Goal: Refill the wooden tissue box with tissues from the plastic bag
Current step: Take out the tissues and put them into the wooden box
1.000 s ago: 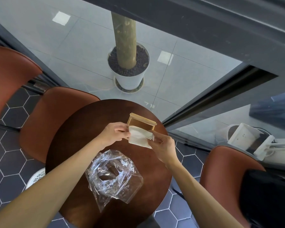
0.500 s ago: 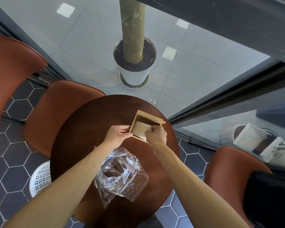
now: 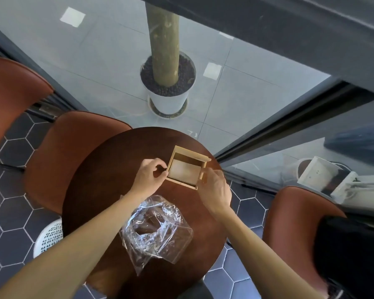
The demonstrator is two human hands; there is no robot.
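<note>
The open wooden tissue box [image 3: 181, 183] sits on the far right part of the round dark wooden table [image 3: 108, 169]. A flat pale stack of tissues [image 3: 185, 171] lies inside it. Its lid [image 3: 191, 152] juts out along the far edge. My left hand [image 3: 150, 176] pinches the box's left wall with curled fingers. My right hand [image 3: 214, 189] presses its fingertips against the right wall. The clear plastic bag [image 3: 156, 230] lies crumpled and empty-looking on the table between my forearms.
Brown chairs stand left [image 3: 73, 152], far left [image 3: 9, 93] and right [image 3: 294, 212]; the right one carries a black item [image 3: 350, 255]. A white perforated basket [image 3: 50, 236] sits under the table's left edge. A potted trunk [image 3: 167, 91] stands beyond the glass.
The white tissues were held above the box by both hands, then pushed down into it. Both hands have since moved apart to the box's left and right walls.
</note>
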